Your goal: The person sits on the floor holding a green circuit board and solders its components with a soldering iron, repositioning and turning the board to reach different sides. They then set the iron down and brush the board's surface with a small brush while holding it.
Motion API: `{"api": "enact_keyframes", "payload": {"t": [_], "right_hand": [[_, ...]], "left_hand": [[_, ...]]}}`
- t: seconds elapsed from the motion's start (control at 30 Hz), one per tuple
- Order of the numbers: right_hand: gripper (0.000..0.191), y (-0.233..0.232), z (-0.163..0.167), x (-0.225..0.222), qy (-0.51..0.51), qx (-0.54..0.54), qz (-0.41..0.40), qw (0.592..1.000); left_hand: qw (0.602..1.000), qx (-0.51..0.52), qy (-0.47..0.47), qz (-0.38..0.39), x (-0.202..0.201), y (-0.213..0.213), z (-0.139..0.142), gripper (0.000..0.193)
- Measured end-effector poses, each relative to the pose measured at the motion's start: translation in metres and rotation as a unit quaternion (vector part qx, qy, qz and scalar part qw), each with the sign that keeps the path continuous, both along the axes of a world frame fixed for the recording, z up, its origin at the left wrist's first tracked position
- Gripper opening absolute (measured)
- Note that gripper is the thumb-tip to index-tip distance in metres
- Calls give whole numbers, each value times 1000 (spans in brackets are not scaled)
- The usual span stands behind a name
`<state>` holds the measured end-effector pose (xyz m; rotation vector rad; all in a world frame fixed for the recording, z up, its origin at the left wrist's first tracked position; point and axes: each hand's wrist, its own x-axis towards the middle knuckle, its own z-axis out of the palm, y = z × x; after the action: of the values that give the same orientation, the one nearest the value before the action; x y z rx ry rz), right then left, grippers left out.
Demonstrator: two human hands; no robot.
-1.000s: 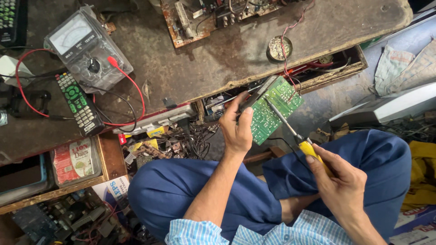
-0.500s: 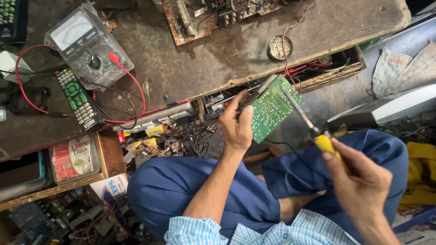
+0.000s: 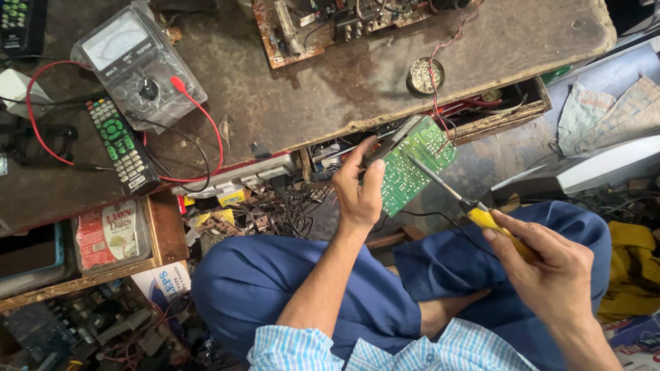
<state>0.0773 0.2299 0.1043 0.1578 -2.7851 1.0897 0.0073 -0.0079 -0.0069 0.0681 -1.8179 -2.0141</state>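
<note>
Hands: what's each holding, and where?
Left hand holds the green circuit board by its left edge. Right hand holds the soldering iron by its yellow handle.

You sit before a low, worn wooden workbench [image 3: 330, 89], its dark top scarred and stained under soft daylight. An analogue multimeter [image 3: 137, 62], a remote control [image 3: 120, 144] and a small round tin [image 3: 423, 74] rest on it, while tangled wires [image 3: 275, 206] crowd the open shelf beneath and crumpled cloths [image 3: 605, 113] lie at the right.

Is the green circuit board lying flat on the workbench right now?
No, the left hand holds the green circuit board up in front of the workbench edge.
</note>
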Motion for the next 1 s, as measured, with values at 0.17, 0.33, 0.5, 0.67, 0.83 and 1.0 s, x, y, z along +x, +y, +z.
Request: {"api": "enact_keyframes", "payload": {"t": [0.17, 0.33, 0.5, 0.67, 0.83, 1.0], "right_hand": [[31, 0, -2, -2, 2, 0, 13, 1000], [33, 8, -13, -6, -40, -7, 12, 999], [33, 25, -29, -16, -123, -87, 8, 989], [32, 40, -39, -25, -139, -86, 27, 986], [32, 41, -33, -35, -115, -73, 54, 989], [33, 38, -15, -43, -71, 8, 79, 994]], "left_hand": [[1000, 3, -16, -5, 0, -1, 1, 47], [1000, 2, 0, -6, 1, -1, 0, 46], [1000, -8, -9, -4, 1, -1, 1, 46], [1000, -17, 1, -6, 1, -1, 2, 46], [999, -38, 9, 0, 1, -2, 2, 46], [1000, -25, 6, -6, 0, -2, 1, 47]]}}
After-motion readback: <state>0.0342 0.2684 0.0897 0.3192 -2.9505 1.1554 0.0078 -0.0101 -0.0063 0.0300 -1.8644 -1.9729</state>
